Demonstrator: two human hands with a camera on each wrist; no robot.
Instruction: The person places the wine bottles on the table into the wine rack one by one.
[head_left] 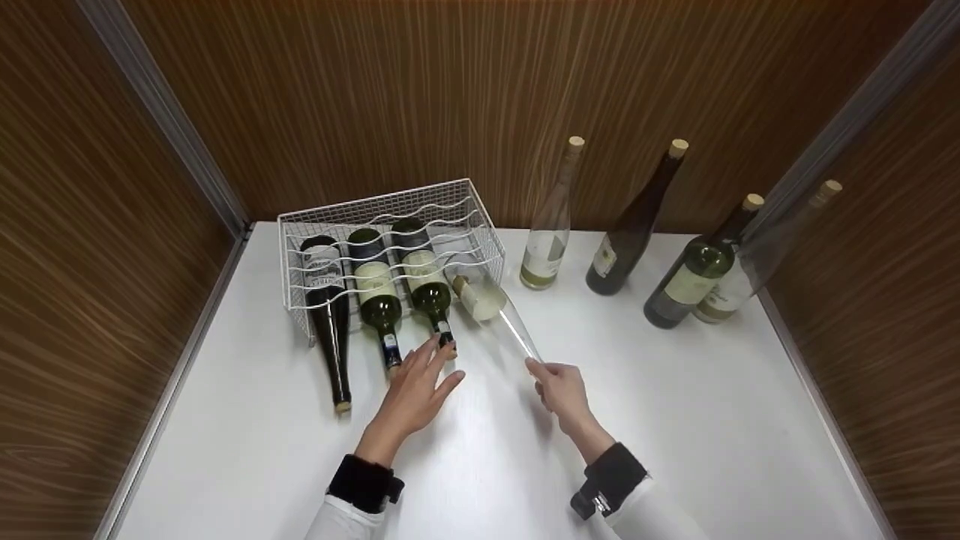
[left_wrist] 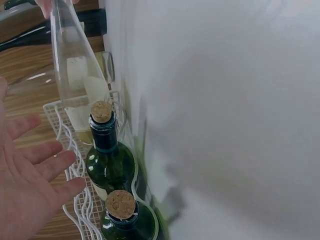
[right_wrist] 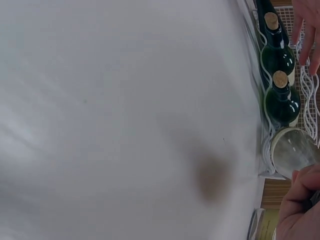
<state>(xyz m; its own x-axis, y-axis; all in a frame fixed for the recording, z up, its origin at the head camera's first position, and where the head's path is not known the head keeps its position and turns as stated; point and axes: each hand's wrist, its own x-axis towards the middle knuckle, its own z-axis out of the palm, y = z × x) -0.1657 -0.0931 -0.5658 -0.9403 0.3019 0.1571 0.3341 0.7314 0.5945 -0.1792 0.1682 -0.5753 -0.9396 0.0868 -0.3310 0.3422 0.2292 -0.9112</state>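
A clear glass wine bottle [head_left: 491,300] slants into the right-hand end of the white wire rack [head_left: 487,225], base toward the rack. My right hand [head_left: 564,390] grips it by the neck. My left hand [head_left: 414,394] has its fingers spread and hovers by the necks of two green wine bottles [head_left: 429,296] [head_left: 379,304] lying in the rack. In the left wrist view, that hand [left_wrist: 35,175] shows an open palm beside the rack, holding nothing. A darker bottle [head_left: 330,322] lies in the leftmost place, its corked neck jutting over the table.
To the right of the rack stand a clear bottle [head_left: 545,247], a dark bottle [head_left: 622,240], a green bottle [head_left: 686,285] and another clear bottle [head_left: 731,289], all corked. Wood-grain panels [head_left: 337,97] close off the back and sides of the white table [head_left: 480,480].
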